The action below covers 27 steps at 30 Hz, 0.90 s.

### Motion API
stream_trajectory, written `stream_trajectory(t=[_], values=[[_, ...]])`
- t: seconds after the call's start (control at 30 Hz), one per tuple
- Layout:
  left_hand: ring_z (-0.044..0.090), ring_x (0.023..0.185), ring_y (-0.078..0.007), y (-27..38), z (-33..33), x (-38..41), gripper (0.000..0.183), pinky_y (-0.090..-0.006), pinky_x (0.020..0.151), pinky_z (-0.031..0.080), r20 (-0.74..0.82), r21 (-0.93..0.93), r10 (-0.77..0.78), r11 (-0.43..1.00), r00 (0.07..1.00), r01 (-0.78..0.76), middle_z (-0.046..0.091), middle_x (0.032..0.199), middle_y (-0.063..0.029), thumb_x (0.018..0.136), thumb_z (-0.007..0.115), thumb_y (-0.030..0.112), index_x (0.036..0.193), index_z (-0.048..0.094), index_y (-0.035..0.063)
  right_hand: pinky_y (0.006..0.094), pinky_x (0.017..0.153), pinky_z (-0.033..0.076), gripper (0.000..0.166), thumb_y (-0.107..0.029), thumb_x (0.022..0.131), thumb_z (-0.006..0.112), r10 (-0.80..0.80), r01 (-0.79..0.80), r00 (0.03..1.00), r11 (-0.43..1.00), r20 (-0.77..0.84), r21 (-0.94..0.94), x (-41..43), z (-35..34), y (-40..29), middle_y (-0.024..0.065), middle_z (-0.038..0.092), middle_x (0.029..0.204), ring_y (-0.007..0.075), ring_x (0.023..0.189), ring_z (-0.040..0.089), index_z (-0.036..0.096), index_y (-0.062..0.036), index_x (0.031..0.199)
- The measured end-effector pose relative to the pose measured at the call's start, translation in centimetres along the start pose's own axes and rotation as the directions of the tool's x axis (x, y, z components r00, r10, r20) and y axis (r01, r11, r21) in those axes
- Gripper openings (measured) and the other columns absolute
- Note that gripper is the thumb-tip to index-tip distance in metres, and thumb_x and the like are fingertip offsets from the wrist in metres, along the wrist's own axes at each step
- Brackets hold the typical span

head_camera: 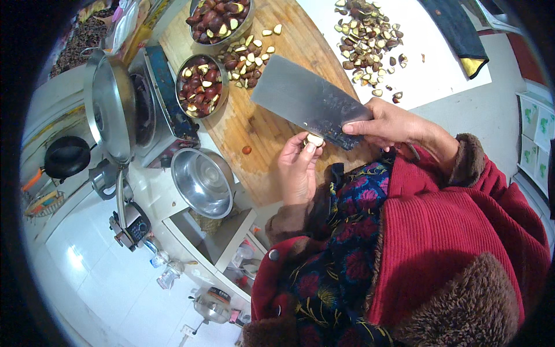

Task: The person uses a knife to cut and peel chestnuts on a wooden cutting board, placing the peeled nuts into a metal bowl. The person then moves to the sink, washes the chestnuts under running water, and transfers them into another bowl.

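Observation:
Between the thumb and fingers of my left hand (299,167) is a pale, cut chestnut piece (315,140). My right hand (390,123) grips a broad cleaver (308,97) near its handle end, which my palm mostly hides. The blade's lower edge lies right by the chestnut piece; whether they touch I cannot tell. Both hands are above the near part of a wooden cutting board (269,130). A heap of cut chestnuts (247,60) lies on the board past the blade tip. One small brown piece (246,150) sits alone, left of my left hand.
Two metal bowls of chestnuts (202,86) (221,21) stand at the board's far left. An empty steel basin (202,183) is beside an open drawer (204,234). Shells and trimmings (368,41) cover part of a white surface at right. A wok (112,106) leans by the stove (167,95).

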<state>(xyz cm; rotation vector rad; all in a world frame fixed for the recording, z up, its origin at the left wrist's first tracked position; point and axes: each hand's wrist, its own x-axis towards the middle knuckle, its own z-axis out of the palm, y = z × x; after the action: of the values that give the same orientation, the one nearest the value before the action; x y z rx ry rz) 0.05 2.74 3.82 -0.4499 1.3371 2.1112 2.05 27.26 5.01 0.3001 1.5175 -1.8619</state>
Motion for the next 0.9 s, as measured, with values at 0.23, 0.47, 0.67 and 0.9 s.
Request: stream_trajectory(t=[0.23, 0.47, 0.67, 0.9], values=[[0.063, 0.098, -0.0176, -0.1, 0.6, -0.1, 0.029, -0.0288, 0.088, 0.053, 0.036, -0.166, -0.066, 0.984, 0.997, 0.071, 0.062, 0.110, -0.0107, 0.093, 0.057, 0.000, 0.123, 0.055, -0.0040, 0.0219, 0.032, 0.033, 0.032, -0.031, 0.094, 0.066, 0.170, -0.229, 0.967, 0.905, 0.187, 0.358, 1.1, -1.1, 0.8, -0.0067, 0.039, 0.049, 0.0026, 0.035, 0.037, 0.058, -0.0025, 0.081], [0.061, 0.101, -0.0174, -0.2, 0.0, 0.5, 0.036, -0.0269, 0.087, 0.054, 0.000, -0.098, -0.075, 0.992, 0.997, 0.074, 0.059, 0.113, -0.0075, 0.094, 0.056, 0.006, 0.130, 0.051, 0.0002, 0.0209, 0.031, 0.028, 0.027, -0.030, 0.095, 0.065, 0.195, -0.296, 0.952, 0.788, 0.237, 0.539, 1.4, -1.6, 1.7, -0.0078, 0.038, 0.050, 0.0016, 0.035, 0.033, 0.058, -0.0049, 0.087], [0.060, 0.099, -0.0205, -0.6, -0.8, 1.0, 0.034, -0.0323, 0.083, 0.055, -0.013, -0.210, -0.103, 0.973, 0.995, 0.098, 0.059, 0.108, -0.0073, 0.094, 0.052, 0.012, 0.127, 0.052, 0.0015, 0.0208, 0.030, 0.024, 0.023, -0.029, 0.099, 0.057, 0.097, -0.242, 0.966, 0.657, 0.239, 0.714, 1.6, -2.8, 3.7, -0.0086, 0.037, 0.048, 0.0007, 0.033, 0.031, 0.052, -0.0105, 0.086], [0.062, 0.088, -0.0178, -0.8, -2.2, 1.1, 0.013, -0.0285, 0.073, 0.055, -0.064, -0.280, -0.137, 0.953, 0.989, 0.113, 0.062, 0.096, -0.0056, 0.097, 0.058, 0.019, 0.101, 0.059, 0.0068, 0.0201, 0.032, 0.028, 0.033, -0.036, 0.104, 0.044, -0.035, -0.266, 0.946, 0.485, 0.322, 0.833, 1.0, -4.3, 4.3, -0.0086, 0.039, 0.050, 0.0009, 0.033, 0.031, 0.058, -0.0082, 0.094]])
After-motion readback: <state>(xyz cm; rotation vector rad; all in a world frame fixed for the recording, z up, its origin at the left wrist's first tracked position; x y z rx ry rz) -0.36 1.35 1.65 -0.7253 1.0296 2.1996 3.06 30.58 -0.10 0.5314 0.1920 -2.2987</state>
